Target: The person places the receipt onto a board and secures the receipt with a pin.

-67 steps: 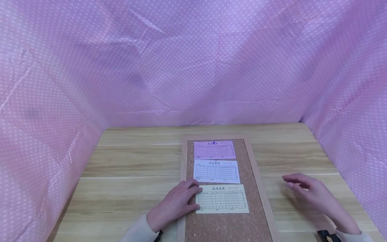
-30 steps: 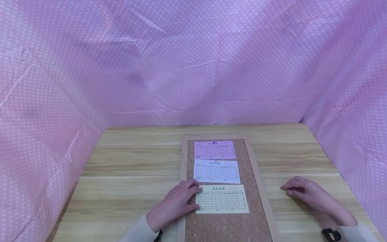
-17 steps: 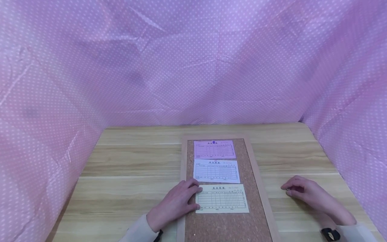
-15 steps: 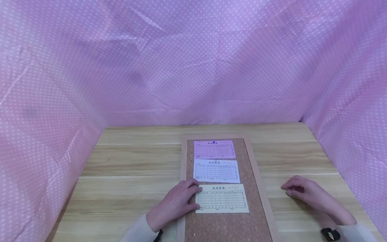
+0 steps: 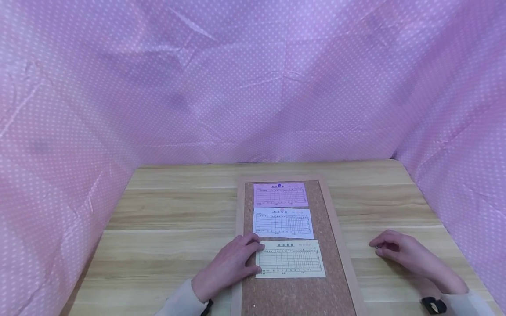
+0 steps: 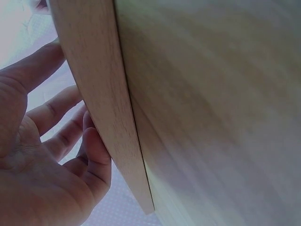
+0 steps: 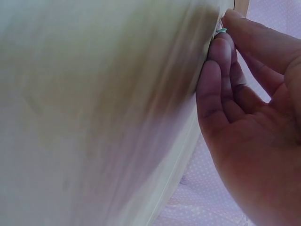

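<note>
A cork board [image 5: 288, 294] with a wooden frame lies on the table and carries three printed paper slips. The pink slip [image 5: 280, 195] is at the far end, with a purple thumbtack [image 5: 279, 185] at its top. Below it, the white slip [image 5: 282, 223] has a pale thumbtack [image 5: 282, 210]. Nearest is the yellow slip [image 5: 290, 260], whose left edge is touched by the fingertips of my left hand [image 5: 231, 265]. To the right of the board, my right hand [image 5: 405, 254] pinches a small greenish thumbtack [image 7: 221, 30] close to the table surface, its pin showing beside the fingertips.
The wooden table [image 5: 166, 210] extends on both sides of the board. A pink polka-dot cloth [image 5: 253, 87] hangs around its back and sides. The board's raised frame [image 6: 99, 70] runs beneath my left hand.
My right thumb and fingers have closed from a loose spread into a pinch on the thumbtack, and the hand has shifted slightly. My left hand and the slips stay in place.
</note>
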`<state>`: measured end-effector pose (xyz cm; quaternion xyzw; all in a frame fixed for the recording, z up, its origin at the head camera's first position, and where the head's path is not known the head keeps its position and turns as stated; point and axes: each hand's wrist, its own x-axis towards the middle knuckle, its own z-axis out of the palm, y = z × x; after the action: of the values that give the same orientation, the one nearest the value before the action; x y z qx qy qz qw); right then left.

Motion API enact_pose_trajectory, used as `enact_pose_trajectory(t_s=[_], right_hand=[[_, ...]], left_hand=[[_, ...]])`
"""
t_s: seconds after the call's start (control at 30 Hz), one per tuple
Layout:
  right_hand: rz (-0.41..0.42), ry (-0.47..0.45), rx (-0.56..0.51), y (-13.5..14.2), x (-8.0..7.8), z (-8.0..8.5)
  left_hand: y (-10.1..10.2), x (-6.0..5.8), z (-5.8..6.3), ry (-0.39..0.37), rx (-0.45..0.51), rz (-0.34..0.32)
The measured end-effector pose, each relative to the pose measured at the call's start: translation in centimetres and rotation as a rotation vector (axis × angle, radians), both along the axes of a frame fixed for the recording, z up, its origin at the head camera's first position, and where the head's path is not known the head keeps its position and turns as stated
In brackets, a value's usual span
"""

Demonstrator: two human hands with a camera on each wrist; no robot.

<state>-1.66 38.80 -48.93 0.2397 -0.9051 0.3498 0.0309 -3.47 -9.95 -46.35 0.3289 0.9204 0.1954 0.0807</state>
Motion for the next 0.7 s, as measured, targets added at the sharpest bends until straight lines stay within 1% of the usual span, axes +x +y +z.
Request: enact_pose_trajectory(t_s=[0.1,0.23,0.33,0.53,0.7], right_hand=[[-0.001,-0.002,0.007,0.10,-0.02,0.09],[-0.001,0.020,0.015,0.21,-0.04,0.07],[-0.015,0.026,0.026,0.25,-0.03,0.05],[-0.073,-0.017,0.059,0.18,0.01,0.08],[-0.098,-0.035,0.051,0.03,0.09,0.19]], left_hand=[[0.00,0.01,0.04,-0.001,0.001,0.001],[0.01,0.03,0.08,-0.002,0.004,0.001],[0.02,0.05,0.07,-0.001,0.006,0.001],[0.03,0.04,0.03,0.002,0.008,0.000],[0.00,-0.01,0.07,0.001,0.007,0.000]])
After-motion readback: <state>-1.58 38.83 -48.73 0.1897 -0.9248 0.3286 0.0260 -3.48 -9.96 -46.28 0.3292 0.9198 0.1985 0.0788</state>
